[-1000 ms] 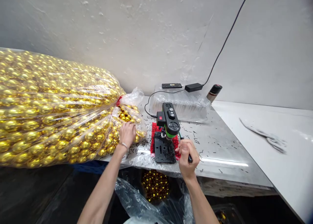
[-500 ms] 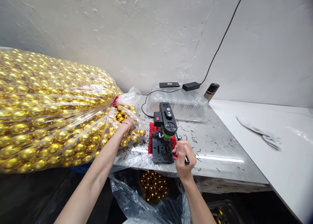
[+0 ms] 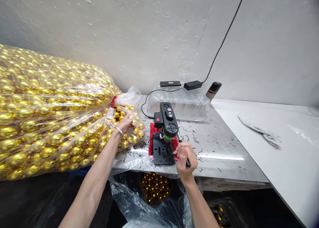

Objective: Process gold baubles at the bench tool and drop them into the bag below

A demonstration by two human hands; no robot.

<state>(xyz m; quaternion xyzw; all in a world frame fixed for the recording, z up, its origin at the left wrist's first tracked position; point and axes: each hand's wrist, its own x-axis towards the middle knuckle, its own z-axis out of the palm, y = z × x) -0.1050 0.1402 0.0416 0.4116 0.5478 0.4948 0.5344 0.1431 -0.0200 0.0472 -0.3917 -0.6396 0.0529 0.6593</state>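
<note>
My left hand (image 3: 126, 121) reaches in at the opening of a big clear plastic bag (image 3: 54, 115) full of shiny gold balls; its fingers are partly hidden among the balls, so what it grips does not show. My right hand (image 3: 186, 158) is closed round the black-ended lever (image 3: 188, 163) of a small black bench drill press (image 3: 169, 120). Under its head lies a black slotted base plate (image 3: 160, 151), strewn with dark shavings, on a red mat (image 3: 151, 140). No ball shows on the plate.
Below the table edge, an open plastic bag (image 3: 124, 194) holds more gold balls (image 3: 156, 188). Behind the drill press are clear plastic trays (image 3: 179, 105), a power adapter (image 3: 193, 85), a remote-like black object (image 3: 170, 83) and a spray can (image 3: 213, 90). Gloves (image 3: 261, 131) lie on the right.
My left hand has drawn back slightly among the gold balls at the bag's opening. My right hand stays on the lever. The whole view has shifted a little.
</note>
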